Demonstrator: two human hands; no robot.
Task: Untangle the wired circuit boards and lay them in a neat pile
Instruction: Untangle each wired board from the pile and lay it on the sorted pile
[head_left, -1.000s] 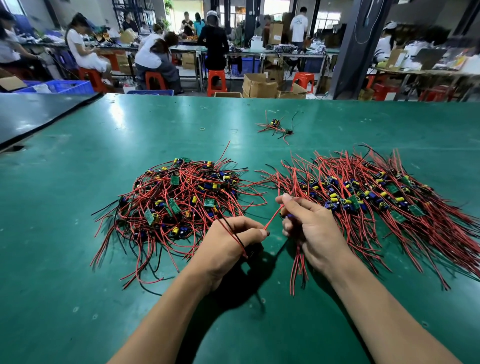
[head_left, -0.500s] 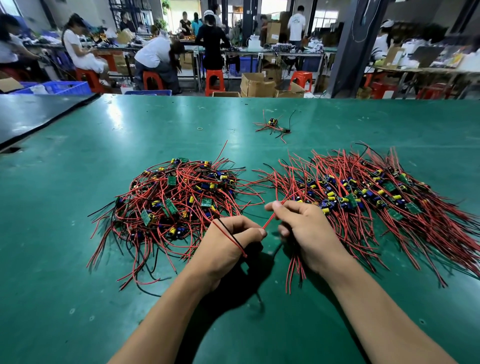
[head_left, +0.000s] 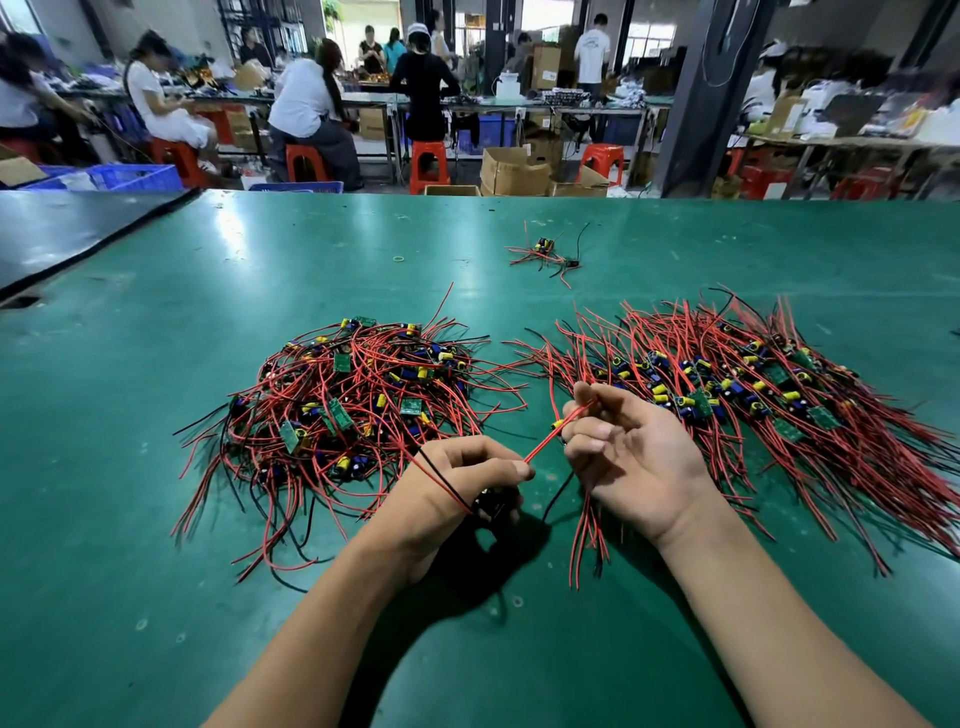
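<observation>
A tangled heap of wired circuit boards (head_left: 358, 410), small green boards with red and black leads, lies left of centre on the green table (head_left: 156, 597). To its right spreads a combed-out pile (head_left: 769, 395) with its wires lying roughly parallel. My left hand (head_left: 457, 488) grips one board, mostly hidden under the fingers, with a red and a black wire looping over its back. My right hand (head_left: 628, 457) pinches a red wire (head_left: 550, 441) stretched between both hands and holds a bunch of red leads that hang below the palm.
A small stray cluster of boards (head_left: 545, 254) lies farther back at centre. A dark mat (head_left: 62, 234) covers the far left corner. Beyond the table's far edge are seated workers, red stools (head_left: 428, 166), cardboard boxes (head_left: 514, 169) and a dark pillar (head_left: 706, 98).
My right hand has turned palm-up and lifted slightly, drawing the red wire tauter. My left hand stays in place holding its board. The view has shifted a little.
</observation>
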